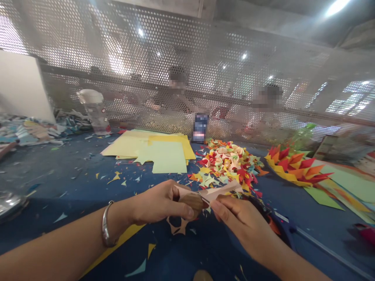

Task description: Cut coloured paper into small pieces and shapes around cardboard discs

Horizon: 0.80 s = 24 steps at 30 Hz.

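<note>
Between my two hands is a strip of pale pink paper (224,190). My left hand (164,203), with a silver bangle (106,224) on the wrist, is closed around a rounded brown piece (191,201) and the left end of the paper. The fingertips of my right hand (231,212) pinch the paper's lower edge. A thin dark line shows between the hands; I cannot tell what it is. Just below my left hand is a cut-out pinkish scrap (177,226) with pointed edges and holes. Behind my right hand lies a heap of small coloured paper pieces (228,160).
A stack of yellow and pale green sheets (170,156) lies ahead. Behind it stand a phone (200,127) and a lidded bottle (95,113) by a perforated metal screen (140,50). Folded red-orange paper points (295,168) lie right. Scraps dot the blue table (79,183).
</note>
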### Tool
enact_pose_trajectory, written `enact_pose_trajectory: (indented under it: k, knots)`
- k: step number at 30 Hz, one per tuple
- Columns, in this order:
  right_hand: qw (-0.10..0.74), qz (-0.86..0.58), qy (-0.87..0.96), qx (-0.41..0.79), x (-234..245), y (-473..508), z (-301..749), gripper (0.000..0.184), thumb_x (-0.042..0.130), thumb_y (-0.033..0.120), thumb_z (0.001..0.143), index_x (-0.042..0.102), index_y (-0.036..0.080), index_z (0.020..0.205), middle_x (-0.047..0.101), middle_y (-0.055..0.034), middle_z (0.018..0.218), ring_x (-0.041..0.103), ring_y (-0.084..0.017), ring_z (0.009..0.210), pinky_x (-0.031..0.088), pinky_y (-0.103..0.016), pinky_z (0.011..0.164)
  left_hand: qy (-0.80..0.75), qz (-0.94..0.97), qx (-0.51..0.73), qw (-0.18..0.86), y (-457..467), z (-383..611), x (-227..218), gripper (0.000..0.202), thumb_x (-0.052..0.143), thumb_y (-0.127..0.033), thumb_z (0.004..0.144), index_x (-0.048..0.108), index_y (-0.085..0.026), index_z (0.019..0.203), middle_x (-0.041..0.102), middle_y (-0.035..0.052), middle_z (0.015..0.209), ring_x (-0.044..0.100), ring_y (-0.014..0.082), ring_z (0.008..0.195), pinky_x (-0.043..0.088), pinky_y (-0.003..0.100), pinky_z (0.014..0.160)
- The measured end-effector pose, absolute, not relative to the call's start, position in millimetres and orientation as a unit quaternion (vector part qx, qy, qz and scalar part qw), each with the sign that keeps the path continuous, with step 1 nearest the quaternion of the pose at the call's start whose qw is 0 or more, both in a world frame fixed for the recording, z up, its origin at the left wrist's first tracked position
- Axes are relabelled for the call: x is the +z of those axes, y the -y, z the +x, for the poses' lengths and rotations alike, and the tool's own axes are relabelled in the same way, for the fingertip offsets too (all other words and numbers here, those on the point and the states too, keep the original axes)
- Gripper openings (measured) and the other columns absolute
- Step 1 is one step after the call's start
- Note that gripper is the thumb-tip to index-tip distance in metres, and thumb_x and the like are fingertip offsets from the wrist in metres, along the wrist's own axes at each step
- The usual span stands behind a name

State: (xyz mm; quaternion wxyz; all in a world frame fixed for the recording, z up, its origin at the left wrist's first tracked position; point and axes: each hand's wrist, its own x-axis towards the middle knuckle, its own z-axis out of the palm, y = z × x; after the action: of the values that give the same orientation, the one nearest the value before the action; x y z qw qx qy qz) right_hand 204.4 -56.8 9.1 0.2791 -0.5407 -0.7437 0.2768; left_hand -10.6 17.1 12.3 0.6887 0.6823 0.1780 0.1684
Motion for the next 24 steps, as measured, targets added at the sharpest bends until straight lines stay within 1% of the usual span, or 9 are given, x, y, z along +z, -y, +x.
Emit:
enact_pose_trajectory:
  k: [5,8,13,18,20,24]
  knots:
    - [0.270,-0.544,0.743,0.281,8.8,57.7,204.1,0.047,0.034,0.055,0.096,0.041,0.020,0.064,0.035,0.0038,0.062,0.036,-0.013,0.059,0.030,-0.026,0.055,-0.196,0.670,0.155,0.699,-16.6,-10.4,11.9,0.011,0.065,-0.016,0.074,0.070,-0.017,0.083,0.057,-0.0039,0.072,0.047,0.0097,0.065,0.037,0.022,0.066]
    - [0.268,-0.544,0.741,0.288,9.8,58.2,203.2,0.047,0.034,0.055,0.096,0.042,0.020,0.064,0.036,0.0034,0.062,0.037,-0.013,0.060,0.030,-0.027,0.056,-0.199,0.670,0.152,0.699,-16.4,-10.9,10.9,0.009,0.066,-0.016,0.073,0.069,-0.016,0.081,0.057,-0.0039,0.070,0.047,0.0099,0.064,0.037,0.023,0.065]
    - [0.272,-0.541,0.745,0.280,10.7,57.6,202.1,0.049,0.033,0.056,0.095,0.042,0.020,0.064,0.035,0.0036,0.061,0.037,-0.013,0.059,0.030,-0.026,0.055,-0.197,0.674,0.152,0.695,-16.7,-11.5,11.6,0.004,0.064,-0.015,0.074,0.068,-0.016,0.076,0.056,-0.0039,0.069,0.047,0.0094,0.064,0.038,0.022,0.066]
    - [0.278,-0.529,0.744,0.300,10.6,56.9,201.4,0.046,0.035,0.052,0.096,0.043,0.020,0.065,0.037,0.0037,0.062,0.037,-0.013,0.060,0.030,-0.025,0.055,-0.193,0.673,0.135,0.701,-16.5,-12.0,11.5,0.014,0.064,-0.015,0.074,0.071,-0.017,0.086,0.062,-0.0019,0.075,0.054,0.0111,0.069,0.042,0.022,0.066]
    - [0.277,-0.528,0.745,0.298,10.9,57.4,200.9,0.045,0.035,0.052,0.097,0.042,0.020,0.065,0.037,0.0039,0.062,0.036,-0.012,0.059,0.030,-0.025,0.055,-0.191,0.673,0.129,0.703,-16.8,-12.0,10.8,0.015,0.063,-0.016,0.074,0.071,-0.017,0.086,0.063,-0.0012,0.074,0.055,0.0117,0.069,0.043,0.022,0.064]
    - [0.274,-0.528,0.748,0.293,11.5,59.7,200.0,0.045,0.035,0.051,0.097,0.041,0.020,0.065,0.035,0.0041,0.062,0.037,-0.012,0.059,0.030,-0.025,0.055,-0.187,0.686,0.129,0.691,-18.1,-12.2,10.6,0.013,0.064,-0.016,0.073,0.071,-0.018,0.085,0.059,-0.0019,0.074,0.052,0.0110,0.069,0.043,0.021,0.064]
